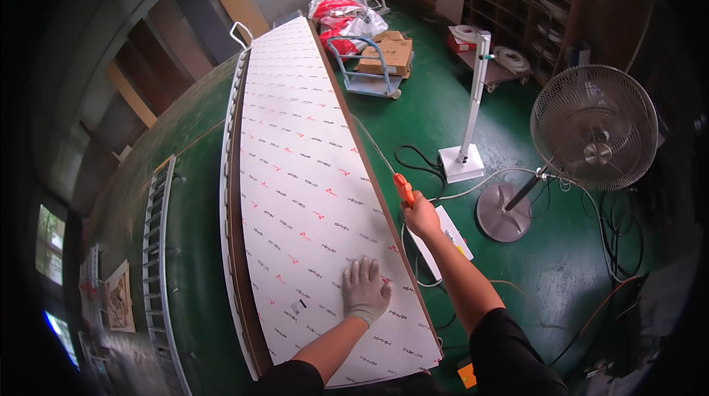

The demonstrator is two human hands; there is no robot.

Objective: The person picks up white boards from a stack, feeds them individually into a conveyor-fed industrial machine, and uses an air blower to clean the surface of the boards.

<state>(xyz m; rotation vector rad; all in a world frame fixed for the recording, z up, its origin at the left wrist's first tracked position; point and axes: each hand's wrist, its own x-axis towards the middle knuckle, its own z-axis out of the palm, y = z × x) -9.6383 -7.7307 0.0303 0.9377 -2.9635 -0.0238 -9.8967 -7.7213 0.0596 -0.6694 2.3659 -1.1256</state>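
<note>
A long panel [303, 152], covered in white printed film and brown along its edges, stretches away from me. My left hand [365, 289], in a pale glove, lies flat on its near part with the fingers extended. Beyond the panel's right edge, my bare right hand [422, 215] is closed round an orange-handled tool [403, 188]. From the handle a long thin shaft or blade points forward and left beside that edge; its exact kind does not show. Near my left wrist a small pale label [298, 307] rests on the film.
On the right stand a pedestal fan [594, 130] and a white post on a square base [461, 163]; cables cross the green floor. A blue cart [369, 84] with cardboard boxes [395, 55] stands farther off. At left lies a metal ladder [156, 248]; boards [203, 19] lean on the wall.
</note>
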